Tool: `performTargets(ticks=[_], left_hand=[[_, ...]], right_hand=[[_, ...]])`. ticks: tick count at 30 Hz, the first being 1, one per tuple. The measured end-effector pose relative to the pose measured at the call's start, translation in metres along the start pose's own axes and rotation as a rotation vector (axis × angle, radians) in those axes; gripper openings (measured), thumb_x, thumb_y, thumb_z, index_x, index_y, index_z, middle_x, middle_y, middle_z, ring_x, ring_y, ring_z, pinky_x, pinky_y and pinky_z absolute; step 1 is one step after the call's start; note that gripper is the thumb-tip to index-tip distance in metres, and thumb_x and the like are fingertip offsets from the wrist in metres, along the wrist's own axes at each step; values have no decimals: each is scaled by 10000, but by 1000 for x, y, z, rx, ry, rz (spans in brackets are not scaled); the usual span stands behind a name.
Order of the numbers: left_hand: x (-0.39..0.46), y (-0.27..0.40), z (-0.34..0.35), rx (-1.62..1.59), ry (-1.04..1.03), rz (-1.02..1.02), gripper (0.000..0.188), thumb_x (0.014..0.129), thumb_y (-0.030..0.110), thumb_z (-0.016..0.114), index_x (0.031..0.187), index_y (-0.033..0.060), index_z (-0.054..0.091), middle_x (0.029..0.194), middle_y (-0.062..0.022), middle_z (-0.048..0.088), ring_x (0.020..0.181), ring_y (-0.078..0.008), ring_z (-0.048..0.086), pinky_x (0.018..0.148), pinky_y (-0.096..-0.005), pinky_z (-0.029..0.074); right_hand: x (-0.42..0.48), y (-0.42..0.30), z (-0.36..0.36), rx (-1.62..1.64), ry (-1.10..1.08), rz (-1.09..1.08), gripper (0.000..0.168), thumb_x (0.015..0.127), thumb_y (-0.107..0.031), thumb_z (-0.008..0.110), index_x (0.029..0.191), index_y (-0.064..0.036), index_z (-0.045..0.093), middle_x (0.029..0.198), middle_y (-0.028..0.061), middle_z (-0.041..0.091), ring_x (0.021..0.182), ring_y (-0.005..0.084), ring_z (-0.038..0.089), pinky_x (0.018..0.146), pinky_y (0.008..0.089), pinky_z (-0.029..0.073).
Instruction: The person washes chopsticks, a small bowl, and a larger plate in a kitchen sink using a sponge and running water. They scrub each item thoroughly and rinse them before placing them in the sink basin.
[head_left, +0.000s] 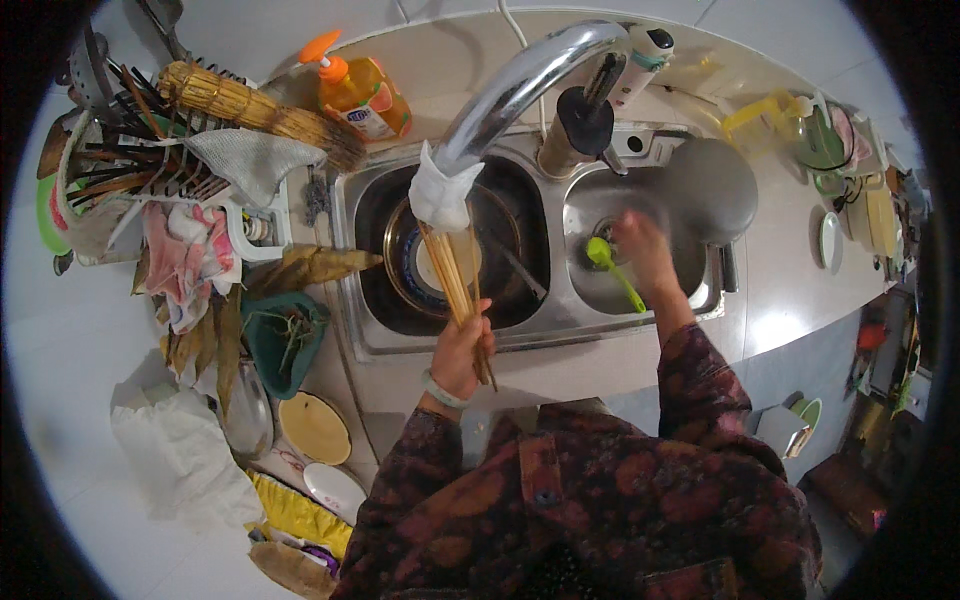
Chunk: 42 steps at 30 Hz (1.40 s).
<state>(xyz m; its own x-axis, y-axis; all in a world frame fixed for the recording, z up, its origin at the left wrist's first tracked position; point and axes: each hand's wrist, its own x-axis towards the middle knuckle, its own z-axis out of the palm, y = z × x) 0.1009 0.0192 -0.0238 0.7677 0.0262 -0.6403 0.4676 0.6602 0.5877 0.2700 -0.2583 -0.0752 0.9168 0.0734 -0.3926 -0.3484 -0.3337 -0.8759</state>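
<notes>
My left hand (459, 356) grips a bundle of wooden chopsticks (448, 274), their far ends under the cloth-wrapped spout of the chrome faucet (517, 82). Beneath them, the left sink basin (529, 202) holds a dark pan with a blue-rimmed bowl inside. My right hand (637, 236), blurred, is over the right basin (667, 300), beside a bright green spoon-shaped utensil (619, 274). Whether its fingers hold anything is unclear. A grey round object (710, 191), also blurred, lies at that basin's right edge.
An orange soap pump bottle (367, 97) stands behind the left basin. At left are a straw brush (240, 101), a utensil rack, cloths and a teal container (283, 345). A beige plate (315, 427) lies nearer. A small white dish (831, 241) is on the right counter.
</notes>
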Motion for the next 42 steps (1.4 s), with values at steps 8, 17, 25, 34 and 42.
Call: performTargets(ticks=[8, 17, 25, 34, 42], left_hand=[[8, 0, 3, -32, -34, -26, 280, 936, 141, 473, 1202, 57, 466, 818, -1, 513, 697, -102, 493, 617, -247, 431], [15, 9, 12, -64, -78, -3, 291, 931, 153, 487, 1203, 53, 475, 864, -16, 542, 731, -103, 504, 634, -249, 442], [6, -10, 10, -239, -159, -187, 203, 941, 210, 470, 1067, 51, 492, 779, 1, 488, 621, -89, 425, 561, -229, 374], [-23, -2, 6, -327, -156, -316, 217, 941, 289, 479, 956, 73, 488, 669, 38, 365, 535, -57, 328, 483, -208, 290], [-1, 3, -1, -196, -100, -292, 199, 942, 270, 478, 956, 73, 497, 677, 28, 405, 531, -66, 346, 477, -206, 305]], right_hand=[[44, -69, 24, 628, -93, 171, 510, 925, -396, 451, 1194, 37, 436, 1018, 183, 592, 920, 255, 593, 782, 354, 475], [21, -39, 43, 657, -85, 192, 459, 948, -368, 400, 1249, -22, 412, 1007, 140, 604, 904, 225, 585, 777, 341, 465], [-60, -63, 158, 625, -711, 369, 332, 904, -183, 517, 1175, 1, 463, 908, 101, 596, 821, 202, 577, 735, 326, 486], [16, -69, 213, 917, -403, 347, 194, 898, -226, 529, 912, -34, 511, 692, 36, 502, 540, 136, 485, 447, 267, 396], [-40, -63, 200, 824, -592, 447, 231, 916, -211, 496, 1053, -25, 497, 723, 47, 512, 584, 152, 511, 517, 291, 438]])
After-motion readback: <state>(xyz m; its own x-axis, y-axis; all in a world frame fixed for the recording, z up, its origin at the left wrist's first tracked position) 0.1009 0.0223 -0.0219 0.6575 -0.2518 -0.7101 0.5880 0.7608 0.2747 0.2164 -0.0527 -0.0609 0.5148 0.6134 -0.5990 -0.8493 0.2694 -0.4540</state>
